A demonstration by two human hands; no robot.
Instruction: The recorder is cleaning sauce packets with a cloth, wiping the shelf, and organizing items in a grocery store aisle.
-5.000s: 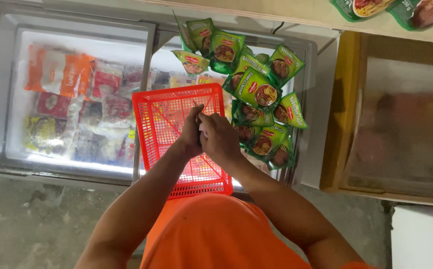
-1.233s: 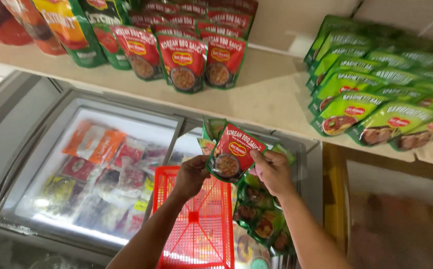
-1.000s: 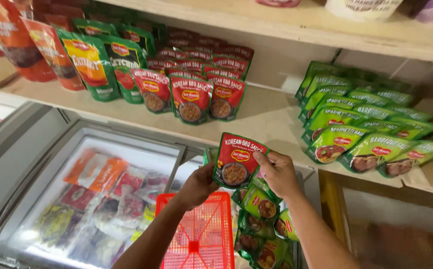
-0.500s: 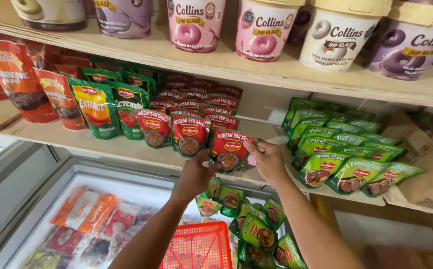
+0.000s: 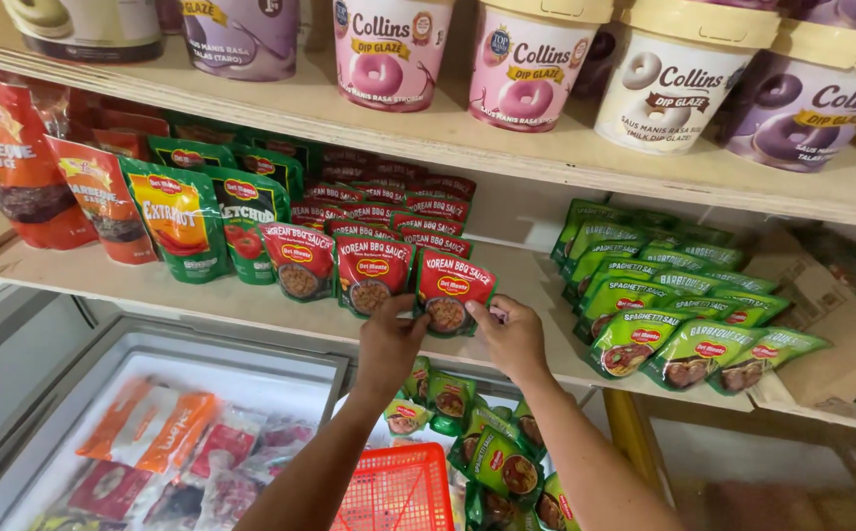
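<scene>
Lifted from over the red basket (image 5: 397, 489) up to the middle shelf (image 5: 251, 307) since the earlier frames; now standing upright at the shelf's front edge, at the right end of the front row of red sauce pouches. Held pouch (image 5: 453, 291): red, tall axis vertical, face toward the camera, its left side touching the neighbouring red pouch (image 5: 375, 274). Left hand (image 5: 392, 340) below and slightly left of it, fingers (image 5: 418, 307) closed on the lower left corner. Right hand (image 5: 513, 334) below and to the right, fingers (image 5: 478, 316) pinching the lower right corner. Both hands about equally near, pouch lying just above and between them, on the far side of the knuckles.

Behind the front row, more red pouches stacked in ranks toward the back wall. Left along the shelf, green pouches (image 5: 174, 217) and larger red ones (image 5: 0, 162), upright and close-packed. Right of the held pouch, a bare strip of shelf, then a slanted bank of green pouches (image 5: 669, 310), well apart. Overhead, an upper shelf carrying pastel tubs (image 5: 526, 61), leaving open height above the pouch tops. Below, a glass-lidded chest freezer (image 5: 167, 433) on the left, loose green pouches (image 5: 492, 457) heaped beside the basket.
</scene>
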